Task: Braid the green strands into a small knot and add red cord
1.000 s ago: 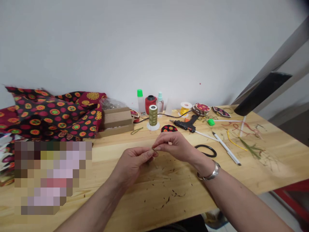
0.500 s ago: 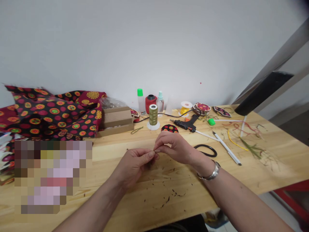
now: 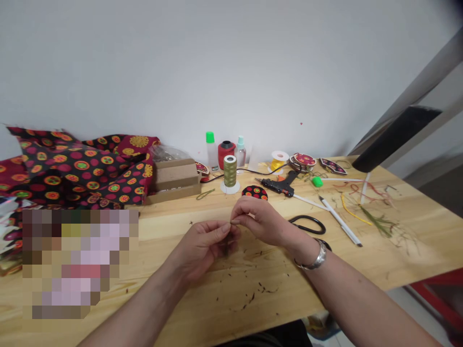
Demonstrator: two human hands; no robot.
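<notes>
So I'm pinching a thin brownish bit (image 3: 235,222) between both hands, and it's so small that even I can't make out exactly what it is from this angle. It's sitting right where my fingertips are meeting, over the middle of the pale wooden table (image 3: 162,289).

My left hand (image 3: 204,246) is keeping its thumb pressed down along the index finger, no gap showing at the tips, with the other fingers curling underneath, half hidden. My right hand (image 3: 256,219) is clamping the same bit from the other side, thumb tip against index tip, with the fingers arching so a little opening is showing behind the pinch. The two pinches are practically touching.

Pose-wise, my left forearm is slanting up from the lower left and my right one is reaching in from the lower right, wearing a shiny silver metal bracelet (image 3: 316,255) at the wrist. Black looped plastic handles (image 3: 309,224) are poking out just beside that wrist, partly hidden by it.

Just beyond my right knuckles a round black fabric piece with red and orange flowers (image 3: 254,193) is lying flat, and an olive-green cone of thread (image 3: 229,172) is standing upright near it. Small dark scraps (image 3: 251,296) are lying scattered closer to me.
</notes>
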